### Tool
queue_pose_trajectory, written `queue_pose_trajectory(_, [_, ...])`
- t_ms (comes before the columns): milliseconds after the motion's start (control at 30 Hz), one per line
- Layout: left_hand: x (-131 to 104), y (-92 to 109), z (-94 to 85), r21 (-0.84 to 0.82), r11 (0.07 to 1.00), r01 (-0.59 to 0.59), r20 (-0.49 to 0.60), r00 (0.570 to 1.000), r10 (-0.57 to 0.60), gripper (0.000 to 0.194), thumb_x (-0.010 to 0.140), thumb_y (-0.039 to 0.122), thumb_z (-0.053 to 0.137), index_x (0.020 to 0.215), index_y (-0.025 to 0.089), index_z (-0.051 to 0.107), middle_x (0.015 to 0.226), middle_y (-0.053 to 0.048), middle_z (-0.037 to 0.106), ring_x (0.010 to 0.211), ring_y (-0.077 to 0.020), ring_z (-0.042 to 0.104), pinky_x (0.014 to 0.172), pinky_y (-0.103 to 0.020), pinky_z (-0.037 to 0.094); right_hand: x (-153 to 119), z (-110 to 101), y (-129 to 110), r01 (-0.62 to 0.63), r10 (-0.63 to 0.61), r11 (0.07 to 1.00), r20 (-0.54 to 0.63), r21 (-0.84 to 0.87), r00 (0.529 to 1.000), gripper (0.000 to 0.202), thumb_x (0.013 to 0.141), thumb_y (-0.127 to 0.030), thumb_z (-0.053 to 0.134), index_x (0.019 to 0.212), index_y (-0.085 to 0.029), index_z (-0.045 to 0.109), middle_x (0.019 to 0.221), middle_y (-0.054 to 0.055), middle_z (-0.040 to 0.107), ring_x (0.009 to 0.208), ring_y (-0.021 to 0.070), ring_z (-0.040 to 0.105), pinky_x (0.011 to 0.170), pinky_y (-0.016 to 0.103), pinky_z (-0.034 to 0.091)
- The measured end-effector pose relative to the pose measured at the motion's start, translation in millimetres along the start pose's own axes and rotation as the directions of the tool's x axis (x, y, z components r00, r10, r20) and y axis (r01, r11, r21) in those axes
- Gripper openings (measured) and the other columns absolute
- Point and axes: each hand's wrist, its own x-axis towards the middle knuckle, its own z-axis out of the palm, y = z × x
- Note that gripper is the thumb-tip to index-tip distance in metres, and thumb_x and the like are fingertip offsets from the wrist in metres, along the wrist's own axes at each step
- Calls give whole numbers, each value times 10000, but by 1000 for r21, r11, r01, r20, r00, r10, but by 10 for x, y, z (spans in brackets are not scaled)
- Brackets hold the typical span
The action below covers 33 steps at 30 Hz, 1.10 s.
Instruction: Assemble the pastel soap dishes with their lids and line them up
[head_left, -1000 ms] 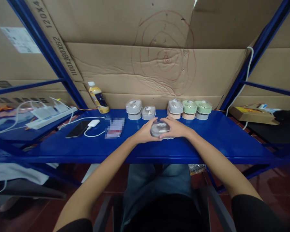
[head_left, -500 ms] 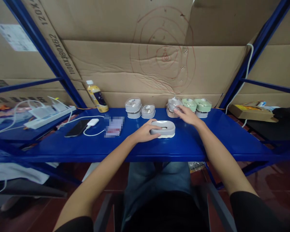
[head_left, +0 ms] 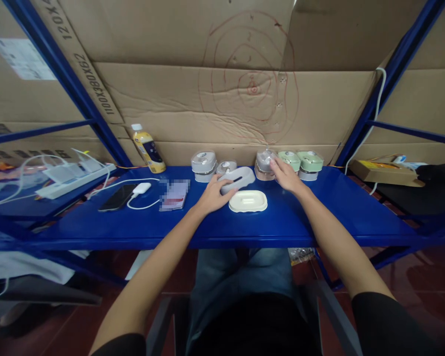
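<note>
My left hand grips a grey oval soap-dish tray with a long slot, fingers at its left end. The tray is tilted, above and behind a cream oval base on the blue table. My right hand reaches to the back, its fingers closed against the right side of a grey lidded soap box. That box sits on a brownish lower part. To its right stand two green-topped boxes, one partly behind my hand. A low grey box is partly hidden behind the tray.
Another grey stacked box stands at the back left-centre. Further left are a yellow drink bottle, a dark phone, a white charger with cable and a pixelated phone. A cardboard wall and blue frame posts surround the table.
My left hand has lifted the grey tray off the cream base, up and to the left, baring the base. My right hand's fingers have shifted slightly rightward on the grey box.
</note>
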Motion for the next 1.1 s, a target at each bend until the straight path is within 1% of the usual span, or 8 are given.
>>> queue_pose_trajectory(200, [-78, 131, 47, -108, 967, -230, 257, 933, 251, 433, 903, 521, 755, 1229, 239, 793, 1529, -138, 542, 1421, -364, 592, 1276, -534, 426, -7, 10, -41, 14, -13, 999, -34, 34, 999, 771, 1020, -830, 334, 1349, -217, 666, 1306, 170, 749, 1265, 386, 687, 1111, 587, 536])
queue_pose_trajectory(467, [-93, 135, 68, -118, 956, -270, 262, 920, 293, 615, 792, 457, 851, 1344, 227, 705, 1465, -132, 557, 1372, -338, 616, 1242, -481, 468, -70, 167, -119, 165, -165, 986, 13, -34, 986, 802, 1008, -824, 425, 1460, -192, 621, 1388, 179, 710, 1199, 354, 693, 1081, 548, 533])
queue_pose_trajectory(567, [-129, 175, 76, -39, 954, -296, 275, 915, 295, 574, 794, 417, 829, 1320, 224, 704, 1522, -141, 523, 1361, -358, 630, 1214, -476, 500, -103, 181, -170, 166, -165, 985, 22, -43, 986, 785, 1014, -808, 440, 1462, -190, 623, 1387, 179, 712, 1196, 356, 694, 1067, 546, 539])
queue_pose_trajectory(667, [-151, 203, 96, 7, 963, -268, 294, 921, 254, 697, 822, 419, 804, 1466, 234, 612, 1614, -156, 483, 1453, -396, 568, 1243, -512, 471, -132, 161, -230, 191, -187, 981, 80, -41, 979, 735, 1003, -780, 500, 1431, -199, 643, 1395, 166, 714, 1201, 351, 694, 1058, 529, 546])
queue_pose_trajectory(767, [-133, 155, 134, -85, 986, -146, 291, 943, 164, 1104, 789, 494, 864, 1689, 189, 303, 1674, -219, 439, 1560, -433, 455, 1287, -567, 404, -154, 142, -280, 232, -221, 972, 187, -42, 957, 690, 956, -745, 611, 1377, -201, 668, 1339, 148, 736, 1135, 329, 709, 1005, 490, 566])
queue_pose_trajectory(833, [-108, 91, 166, -159, 985, -64, 284, 953, 108, 1287, 743, 547, 914, 1727, 181, 169, 1669, -249, 450, 1560, -447, 455, 1279, -599, 399, -169, 148, -306, 234, -210, 970, 268, -61, 940, 707, 893, -733, 700, 1351, -196, 675, 1248, 135, 754, 1055, 315, 719, 937, 466, 580])
queue_pose_trajectory(967, [-72, -11, 221, -208, 978, 1, 261, 964, 55, 1372, 665, 600, 967, 1720, 194, 191, 1640, -266, 497, 1528, -472, 492, 1237, -645, 421, -207, 229, -356, 256, -189, 957, 381, -135, 905, 791, 773, -764, 812, 1337, -224, 682, 1178, 116, 743, 1040, 321, 714, 911, 455, 575])
queue_pose_trajectory(1100, [-64, -21, 241, -213, 976, 33, 258, 966, 23, 1387, 632, 609, 985, 1708, 182, 221, 1643, -285, 497, 1532, -477, 491, 1240, -650, 412, -249, 349, -399, 254, -146, 938, 397, -236, 906, 841, 754, -816, 801, 1353, -237, 687, 1212, 141, 698, 1099, 363, 701, 933, 487, 573])
